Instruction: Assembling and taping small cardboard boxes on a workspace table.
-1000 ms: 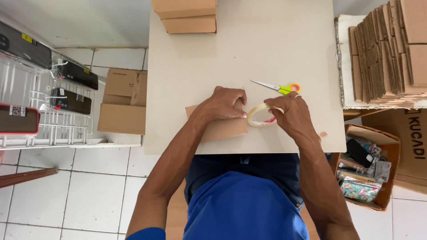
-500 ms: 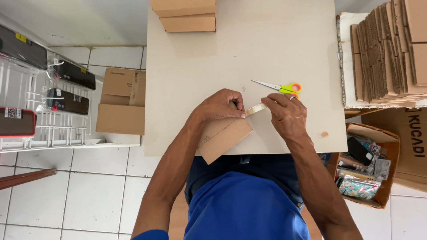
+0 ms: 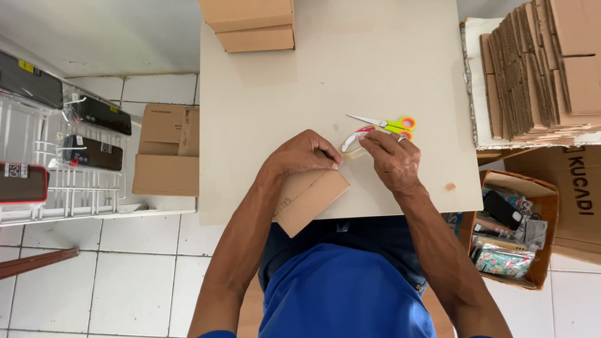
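A small flat cardboard box (image 3: 310, 199) lies tilted at the near edge of the beige table (image 3: 313, 94), partly hanging over it. My left hand (image 3: 303, 153) presses down on the box's far corner. My right hand (image 3: 391, 159) holds a roll of clear tape (image 3: 354, 141) just beyond that corner, with the tape running toward the box. Yellow-green scissors (image 3: 385, 123) with orange handles lie on the table right behind the tape roll.
Two stacked cardboard boxes (image 3: 250, 22) sit at the table's far edge. Folded cardboard blanks (image 3: 538, 69) stand packed at the right. An open box of small goods (image 3: 510, 241) is on the floor at the right, another box (image 3: 166, 150) and a white wire rack (image 3: 56, 144) at the left.
The box has turned and slid toward me, now tilted over the table's edge. My right hand has shifted right with the tape roll, drawing tape away from the box corner.
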